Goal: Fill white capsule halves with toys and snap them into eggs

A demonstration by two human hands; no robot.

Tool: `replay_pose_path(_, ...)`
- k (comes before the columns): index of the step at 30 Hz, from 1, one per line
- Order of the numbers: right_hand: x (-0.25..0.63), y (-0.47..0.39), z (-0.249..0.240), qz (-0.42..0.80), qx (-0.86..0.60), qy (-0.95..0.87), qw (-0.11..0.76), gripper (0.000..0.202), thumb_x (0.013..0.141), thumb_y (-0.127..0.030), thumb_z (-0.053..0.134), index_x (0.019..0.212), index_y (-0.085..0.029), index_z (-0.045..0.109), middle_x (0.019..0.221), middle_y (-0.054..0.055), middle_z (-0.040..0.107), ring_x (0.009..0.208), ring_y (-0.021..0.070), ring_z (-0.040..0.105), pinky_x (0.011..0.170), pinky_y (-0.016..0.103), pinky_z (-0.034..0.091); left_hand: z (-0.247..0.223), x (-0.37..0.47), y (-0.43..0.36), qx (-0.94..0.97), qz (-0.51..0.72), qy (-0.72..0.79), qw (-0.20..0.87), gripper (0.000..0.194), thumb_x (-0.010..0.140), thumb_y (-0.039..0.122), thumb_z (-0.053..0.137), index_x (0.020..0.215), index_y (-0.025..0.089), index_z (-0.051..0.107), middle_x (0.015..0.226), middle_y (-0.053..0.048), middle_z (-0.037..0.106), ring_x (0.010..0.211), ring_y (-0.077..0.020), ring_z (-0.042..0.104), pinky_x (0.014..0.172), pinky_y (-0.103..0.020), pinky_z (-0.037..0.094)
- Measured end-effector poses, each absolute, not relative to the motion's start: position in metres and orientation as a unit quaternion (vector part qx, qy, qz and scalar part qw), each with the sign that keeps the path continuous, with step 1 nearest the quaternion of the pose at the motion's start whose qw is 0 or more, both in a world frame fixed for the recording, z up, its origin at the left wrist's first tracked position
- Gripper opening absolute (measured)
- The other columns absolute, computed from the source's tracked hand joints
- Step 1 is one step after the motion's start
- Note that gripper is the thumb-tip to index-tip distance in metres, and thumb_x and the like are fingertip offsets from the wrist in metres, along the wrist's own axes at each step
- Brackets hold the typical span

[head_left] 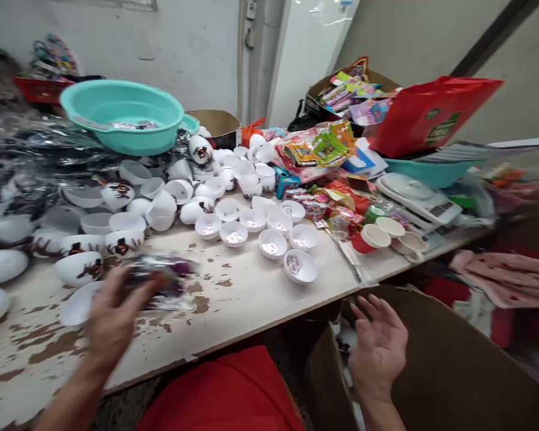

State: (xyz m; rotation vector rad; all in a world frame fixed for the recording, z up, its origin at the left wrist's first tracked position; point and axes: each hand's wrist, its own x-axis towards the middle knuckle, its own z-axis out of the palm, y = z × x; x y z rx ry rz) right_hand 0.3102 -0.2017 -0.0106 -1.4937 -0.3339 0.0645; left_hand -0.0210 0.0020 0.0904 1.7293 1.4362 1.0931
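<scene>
My left hand (pixel 114 317) is over the table's left part, fingers closed on a shiny clear plastic packet (pixel 161 278) with dark purple contents, blurred by motion. White half-shells with a printed figure, such as this one (pixel 78 267), lie just behind that hand. My right hand (pixel 377 347) is past the table's front edge, above a cardboard box, palm up with fingers apart and nothing in it. Between the hands, farther back, several small white bowls (pixel 300 267) stand in a group, each with a small printed sachet (pixel 272 247) inside.
A turquoise basin (pixel 123 111) stands at the back left above plastic packets. Candy bags (pixel 314 149), paper cups (pixel 371 238), a white scale (pixel 413 190) and a red bag (pixel 435 117) fill the right side. An open cardboard box (pixel 453 359) is below the table edge.
</scene>
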Motion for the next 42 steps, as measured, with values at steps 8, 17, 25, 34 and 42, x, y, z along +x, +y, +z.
replay_pose_path(8, 0.201, -0.094, 0.042, 0.432, -0.451, -0.287, 0.726, 0.059, 0.069, -0.055, 0.082, 0.115, -0.022, 0.066, 0.13, 0.013, 0.062, 0.117, 0.0327, 0.06, 0.098, 0.044, 0.05, 0.055, 0.085, -0.04, 0.732, 0.292, 0.382, 0.482, 0.032, 0.091, 0.047, 0.05, 0.081, 0.019, 0.061, 0.09, -0.004, 0.055, 0.084, -0.019, 0.056, 0.079, -0.034, 0.048)
replay_pose_path(17, 0.175, -0.081, 0.039, 0.454, -0.394, -0.115, 0.791, 0.039, 0.078, -0.059, 0.072, 0.086, -0.021, 0.061, 0.081, 0.0, 0.068, 0.076, 0.0187, 0.064, 0.072, 0.031, 0.053, 0.034, 0.077, -0.051, 0.722, 0.451, 0.369, 0.373, 0.031, 0.084, 0.046, 0.068, 0.108, 0.026, 0.063, 0.106, -0.006, 0.053, 0.096, -0.0212, 0.057, 0.081, -0.035, 0.051)
replay_pose_path(25, 0.181, -0.081, 0.04, 0.554, -0.408, -0.031, 0.725, 0.054, 0.068, -0.056, 0.083, 0.103, -0.018, 0.069, 0.089, 0.003, 0.072, 0.079, 0.0173, 0.065, 0.068, 0.025, 0.052, 0.038, 0.07, -0.039, 0.838, 0.453, 0.232, 0.197, 0.024, 0.083, 0.031, 0.067, 0.104, 0.021, 0.06, 0.1, -0.009, 0.058, 0.103, -0.0261, 0.053, 0.088, -0.042, 0.048)
replay_pose_path(34, 0.172, -0.085, 0.035, 0.57, -0.374, 0.004, 0.731, 0.038, 0.068, -0.046, 0.085, 0.089, -0.021, 0.066, 0.077, -0.003, 0.068, 0.065, 0.0128, 0.062, 0.055, 0.021, 0.05, 0.054, 0.086, -0.041, 0.751, 0.483, 0.337, 0.299, 0.008, 0.083, 0.02, 0.063, 0.091, 0.021, 0.062, 0.082, -0.001, 0.065, 0.077, -0.0157, 0.062, 0.071, -0.028, 0.052)
replay_pose_path(42, 0.201, -0.093, 0.036, 0.574, -0.348, 0.018, 0.741, 0.044, 0.067, -0.053, 0.084, 0.079, -0.014, 0.067, 0.071, 0.002, 0.067, 0.066, 0.0169, 0.064, 0.062, 0.026, 0.053, 0.074, 0.111, -0.039, 0.722, 0.46, 0.236, 0.46, 0.013, 0.076, 0.027, 0.074, 0.087, 0.023, 0.069, 0.091, -0.004, 0.07, 0.1, -0.0236, 0.064, 0.098, -0.042, 0.048)
